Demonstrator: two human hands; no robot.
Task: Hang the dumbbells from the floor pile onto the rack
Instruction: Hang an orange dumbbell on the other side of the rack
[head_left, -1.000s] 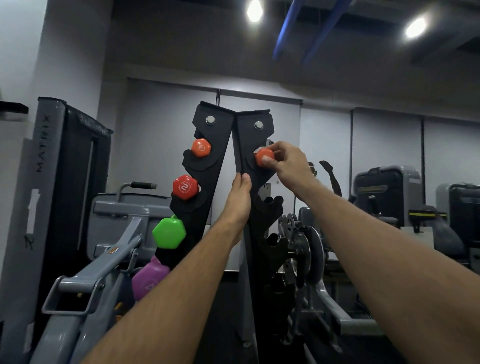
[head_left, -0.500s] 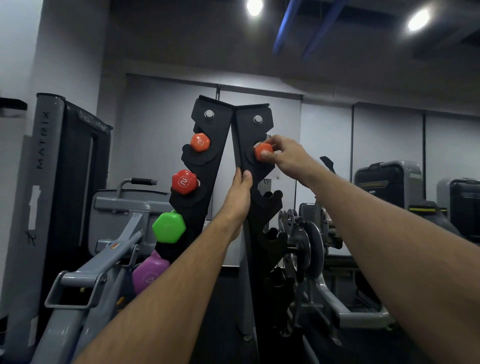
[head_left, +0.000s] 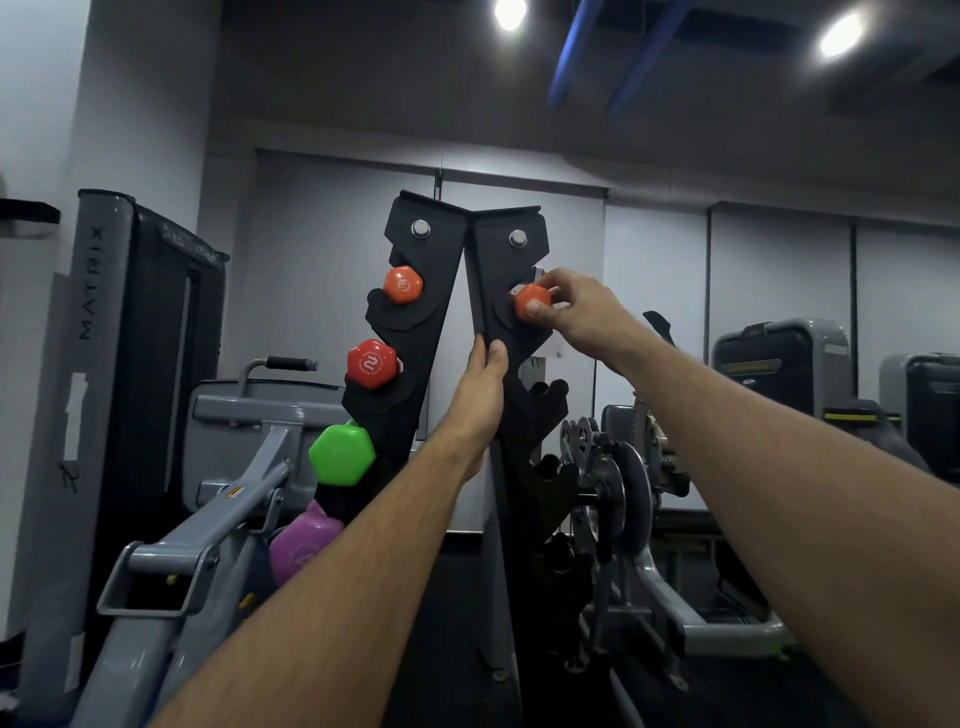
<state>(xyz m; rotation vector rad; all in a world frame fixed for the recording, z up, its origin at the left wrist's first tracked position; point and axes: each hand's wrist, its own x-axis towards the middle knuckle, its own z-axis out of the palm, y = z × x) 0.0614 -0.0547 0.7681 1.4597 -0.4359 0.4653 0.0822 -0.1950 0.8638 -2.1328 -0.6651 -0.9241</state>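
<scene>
- Rack (head_left: 447, 270): black, A-shaped, two slanted side plates meeting at the top, one bolt near the top of each plate.
- Right hand (head_left: 582, 312): raised to the top cradle of the rack's right plate, thumb and fingers pinching the end of a small orange dumbbell (head_left: 531, 300). The dumbbell's head sits at the outer edge of that top slot; whether it is fully seated cannot be told, since the hand hides part of it.
- Left hand (head_left: 480, 384): gripping the inner edge of the right plate just below the top cradle, thumb on the front face, fingers wrapped behind and out of sight.
- Left plate, top to bottom along its outer edge: another orange dumbbell (head_left: 402, 285) in the top slot, a red dumbbell (head_left: 372, 365) marked "2" in the next, a green dumbbell (head_left: 342, 455) below that, a purple dumbbell (head_left: 304, 545) lowest, partly hidden by the left forearm.
- Right plate below the left hand: notched cradles, dark, no coloured heads seen in them.
- Around the rack: a grey lever-arm machine (head_left: 208, 525) at lower left, a tall frame lettered "MATRIX" (head_left: 91, 291) at far left, a plate-loaded machine (head_left: 618, 493) just right of the rack, and more grey machines (head_left: 779, 358) along the right wall.
</scene>
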